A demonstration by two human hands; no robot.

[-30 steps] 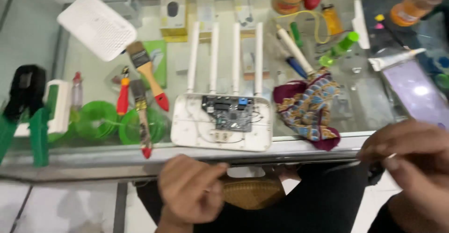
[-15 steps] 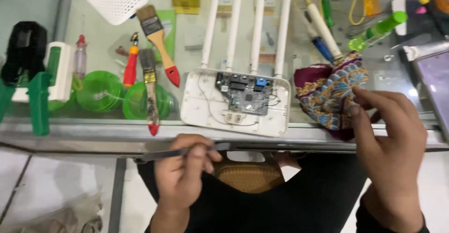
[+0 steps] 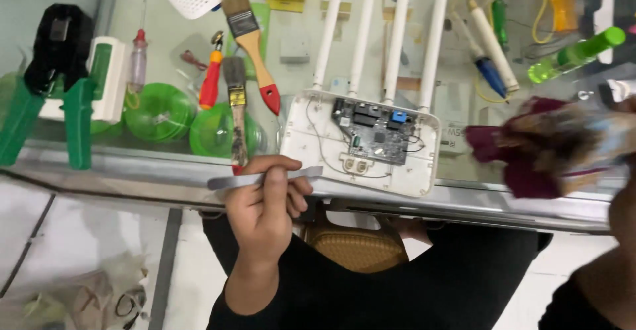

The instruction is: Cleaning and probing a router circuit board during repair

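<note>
Pretty bright, even light from overhead, so shadows are soft and short. The glass bench (image 3: 464, 201) picks up pale glare and reflections, which washes out stuff lying under it. The open white router (image 3: 361, 141) in the middle is nice and sharp, same for the left hand (image 3: 265, 204). The maroon cloth (image 3: 550, 144) on the right is smeared with motion blur, and the right hand (image 3: 623, 214) at the edge is soft too.

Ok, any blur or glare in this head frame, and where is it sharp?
Head view: the patterned cloth at the right hand is motion-smeared; the opened router and the left hand holding a flat metal tool are sharp; mild reflections on the glass counter.
</note>
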